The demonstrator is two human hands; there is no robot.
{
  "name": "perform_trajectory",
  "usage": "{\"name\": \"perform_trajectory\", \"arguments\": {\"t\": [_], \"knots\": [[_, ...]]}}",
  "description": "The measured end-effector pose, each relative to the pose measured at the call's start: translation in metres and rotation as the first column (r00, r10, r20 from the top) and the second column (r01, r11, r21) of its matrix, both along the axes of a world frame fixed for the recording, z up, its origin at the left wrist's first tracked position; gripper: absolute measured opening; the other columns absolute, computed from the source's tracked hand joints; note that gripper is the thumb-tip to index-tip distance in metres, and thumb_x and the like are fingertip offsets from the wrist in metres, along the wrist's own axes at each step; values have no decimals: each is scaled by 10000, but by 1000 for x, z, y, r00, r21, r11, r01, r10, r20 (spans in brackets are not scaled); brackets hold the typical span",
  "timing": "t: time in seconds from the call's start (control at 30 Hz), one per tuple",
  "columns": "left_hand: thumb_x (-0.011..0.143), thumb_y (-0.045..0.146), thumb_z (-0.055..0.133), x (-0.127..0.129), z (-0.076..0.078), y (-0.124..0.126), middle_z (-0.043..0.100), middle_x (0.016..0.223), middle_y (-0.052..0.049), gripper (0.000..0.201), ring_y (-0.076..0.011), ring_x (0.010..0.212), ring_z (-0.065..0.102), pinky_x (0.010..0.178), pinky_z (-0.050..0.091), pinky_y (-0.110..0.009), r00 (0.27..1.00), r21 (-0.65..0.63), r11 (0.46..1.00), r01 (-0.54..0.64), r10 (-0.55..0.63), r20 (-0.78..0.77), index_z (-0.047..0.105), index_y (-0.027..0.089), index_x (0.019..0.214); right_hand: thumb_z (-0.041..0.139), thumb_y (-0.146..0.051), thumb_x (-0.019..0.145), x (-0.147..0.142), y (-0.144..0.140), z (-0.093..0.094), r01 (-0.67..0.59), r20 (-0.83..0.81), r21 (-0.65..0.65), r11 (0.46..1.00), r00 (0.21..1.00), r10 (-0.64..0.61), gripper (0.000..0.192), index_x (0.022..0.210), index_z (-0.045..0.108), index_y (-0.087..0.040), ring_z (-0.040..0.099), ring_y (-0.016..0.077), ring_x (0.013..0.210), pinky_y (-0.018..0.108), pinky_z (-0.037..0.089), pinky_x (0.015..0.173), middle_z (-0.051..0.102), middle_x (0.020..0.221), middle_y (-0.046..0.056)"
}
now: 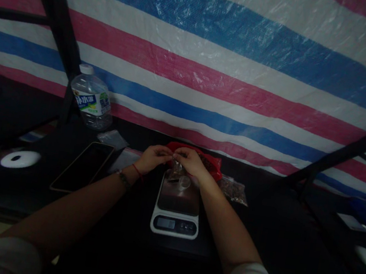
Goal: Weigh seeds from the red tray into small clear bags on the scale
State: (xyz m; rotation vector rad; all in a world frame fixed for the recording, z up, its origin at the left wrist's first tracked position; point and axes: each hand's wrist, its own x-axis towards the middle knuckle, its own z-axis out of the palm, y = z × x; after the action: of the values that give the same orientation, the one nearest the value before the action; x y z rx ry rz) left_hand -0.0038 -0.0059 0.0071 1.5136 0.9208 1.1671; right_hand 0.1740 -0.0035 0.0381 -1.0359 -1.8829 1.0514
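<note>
Fingers of my left hand (pixel 152 159) and my right hand (pixel 190 160) are pinched close together at the top edge of a small clear plastic bag (pixel 176 171). Brownish bits show inside the bag, which hangs over the back of a white kitchen scale (pixel 176 217). On the scale's dark plate is a small clear round cup (pixel 184 183). Right behind my hands lies an open red plastic bag (pixel 216 164) with dark brown pieces in it. To the right of my right wrist, filled clear bags (pixel 234 190) lie on the black table.
Left of the scale are a dark phone (pixel 83 167), empty-looking clear bags (pixel 113 139) and a large clear bottle (pixel 92 99). A white oval object (pixel 20 159) lies farther left. Behind hangs a striped plastic sheet (pixel 193 69) with dark metal posts (pixel 56 1).
</note>
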Motion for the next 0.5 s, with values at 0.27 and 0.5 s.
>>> {"name": "perform_trajectory", "arguments": {"t": [0.27,0.5], "knots": [[725,261,577,0,-5,3,720,881,-71,265,-132,689,624,614,488,-235,994,27,998,-60,57,99,677,127,930,528,-377,830,30,-3,37,220,-81,138,966,974,-211,276,971,665,-184,593,170,880,280,452,785,674,961,40],[607,151,450,-2,-13,10,682,705,-34,296,-112,573,559,563,448,-231,998,36,999,-8,6,62,664,133,811,568,-359,741,152,-47,65,507,-25,126,853,861,-508,183,769,595,-180,526,129,568,242,417,558,597,662,3]]}}
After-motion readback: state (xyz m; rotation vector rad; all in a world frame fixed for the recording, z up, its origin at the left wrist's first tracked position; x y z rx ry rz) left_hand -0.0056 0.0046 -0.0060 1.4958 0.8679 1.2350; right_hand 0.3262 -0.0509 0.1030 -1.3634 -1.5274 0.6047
